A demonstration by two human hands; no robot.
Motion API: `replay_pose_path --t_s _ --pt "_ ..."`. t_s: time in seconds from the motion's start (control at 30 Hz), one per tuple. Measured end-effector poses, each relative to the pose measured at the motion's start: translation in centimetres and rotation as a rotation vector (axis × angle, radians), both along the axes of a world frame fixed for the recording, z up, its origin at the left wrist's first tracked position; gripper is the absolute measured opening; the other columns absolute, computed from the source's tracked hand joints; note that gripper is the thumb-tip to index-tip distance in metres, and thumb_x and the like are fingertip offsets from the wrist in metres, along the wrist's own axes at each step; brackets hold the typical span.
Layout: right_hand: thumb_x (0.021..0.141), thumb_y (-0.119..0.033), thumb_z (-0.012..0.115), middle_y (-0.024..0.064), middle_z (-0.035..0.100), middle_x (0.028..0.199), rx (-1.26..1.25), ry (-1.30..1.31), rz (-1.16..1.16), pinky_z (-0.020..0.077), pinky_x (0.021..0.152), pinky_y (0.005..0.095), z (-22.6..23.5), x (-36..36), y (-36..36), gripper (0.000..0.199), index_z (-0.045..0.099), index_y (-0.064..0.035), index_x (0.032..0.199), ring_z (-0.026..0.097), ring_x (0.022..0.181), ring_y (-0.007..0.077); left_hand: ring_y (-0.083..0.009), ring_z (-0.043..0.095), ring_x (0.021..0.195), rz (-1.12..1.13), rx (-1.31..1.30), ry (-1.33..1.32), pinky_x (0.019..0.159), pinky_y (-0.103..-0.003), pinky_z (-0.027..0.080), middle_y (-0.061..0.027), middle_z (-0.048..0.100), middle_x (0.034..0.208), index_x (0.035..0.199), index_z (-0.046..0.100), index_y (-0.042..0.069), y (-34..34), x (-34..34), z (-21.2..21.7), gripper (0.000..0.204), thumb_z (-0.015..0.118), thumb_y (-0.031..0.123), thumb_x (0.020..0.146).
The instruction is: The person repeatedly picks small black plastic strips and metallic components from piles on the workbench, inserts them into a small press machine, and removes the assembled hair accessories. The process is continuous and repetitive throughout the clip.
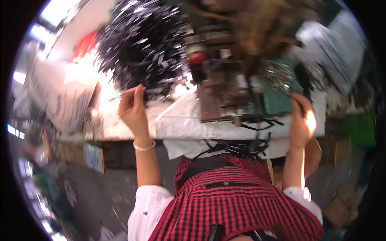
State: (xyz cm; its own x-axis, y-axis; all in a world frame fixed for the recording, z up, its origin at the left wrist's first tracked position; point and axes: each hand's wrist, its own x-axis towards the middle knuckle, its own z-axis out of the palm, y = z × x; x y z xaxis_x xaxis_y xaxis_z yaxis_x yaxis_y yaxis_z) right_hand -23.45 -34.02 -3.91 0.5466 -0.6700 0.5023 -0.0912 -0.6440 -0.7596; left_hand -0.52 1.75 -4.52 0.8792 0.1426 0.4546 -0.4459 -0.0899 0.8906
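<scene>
My left hand (pixel 132 110) is raised over the table's near left part, thumb and fingers pinched together. Whatever it may hold is blurred; a big heap of shiny black strips (pixel 140 44) lies just beyond it. At the right, my right hand (pixel 303 122) has its fingertips drawn together at the near right corner of a green tray (pixel 277 103). Small shiny metal pieces (pixel 278 76) fill the tray's far part. Whether anything is between those fingers is hidden. Between my hands stands a dark metal bench machine (pixel 225 86), blurred, with a red part (pixel 197 57).
Several loose black strips (pixel 241 148) lie across my lap and the table's front edge. White cloth (pixel 177 120) covers part of the tabletop. A white sack (pixel 60 92) stands at the left, another bag (pixel 339 52) at the far right. A green crate (pixel 358 130) is low at the right.
</scene>
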Motion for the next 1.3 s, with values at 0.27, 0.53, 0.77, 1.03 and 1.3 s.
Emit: replay_pose_path --t_s 0.27,0.53,0.77,1.03,1.3 --pt "0.086 0.001 0.073 0.0078 0.071 0.096 0.284 -0.281 0.323 0.0524 0.085 0.0289 3.3 9.4 4.7 0.027 0.065 -0.0017 0.112 0.069 0.093 0.0167 -0.0094 0.065 0.069 -0.255 -0.113 0.132 0.058 -0.020 0.048 -0.0071 0.073 0.087 0.105 0.065 0.001 -6.7 -3.2 0.4 0.011 0.064 0.012 0.104" --pt "0.087 0.001 0.076 0.0091 0.071 0.112 0.500 -0.359 0.369 0.0513 0.089 0.0266 2.5 8.7 6.1 0.043 0.059 0.0003 0.126 0.069 0.099 0.0132 -0.0099 0.066 0.070 -0.215 -0.167 0.116 0.061 -0.022 0.051 -0.0083 0.074 0.089 0.099 0.064 0.001 -7.9 -4.3 -1.4 0.009 0.063 0.009 0.104" --pt "0.087 0.003 0.073 0.0110 0.071 0.114 0.563 -0.351 0.460 0.0486 0.097 0.0286 4.9 9.1 6.7 0.050 0.053 0.0014 0.134 0.068 0.105 0.0152 -0.0235 0.069 0.087 -0.384 0.109 -0.604 0.082 -0.032 0.055 -0.0181 0.072 0.096 0.107 0.062 -0.003 -11.4 -5.0 12.6 0.012 0.065 -0.006 0.095" --pt "0.092 0.004 0.058 0.0107 0.068 0.129 0.321 -0.060 0.573 0.0448 0.107 0.0325 6.8 5.7 4.6 0.048 0.056 0.0014 0.139 0.064 0.117 0.0180 -0.0186 0.067 0.068 -0.508 0.414 -0.936 0.059 -0.029 0.052 -0.0132 0.074 0.100 0.097 0.070 0.003 -13.5 -7.2 7.1 0.024 0.083 0.002 0.078" --pt "0.093 -0.002 0.057 0.0147 0.075 0.109 -0.069 0.048 0.082 0.0541 0.091 0.0357 -1.7 2.6 -3.6 0.025 0.071 -0.0052 0.114 0.071 0.102 0.0305 -0.0130 0.062 0.056 -0.476 0.564 -1.147 0.046 -0.026 0.042 -0.0109 0.075 0.097 0.092 0.070 0.006 -16.1 -7.4 5.0 0.023 0.088 0.010 0.078"
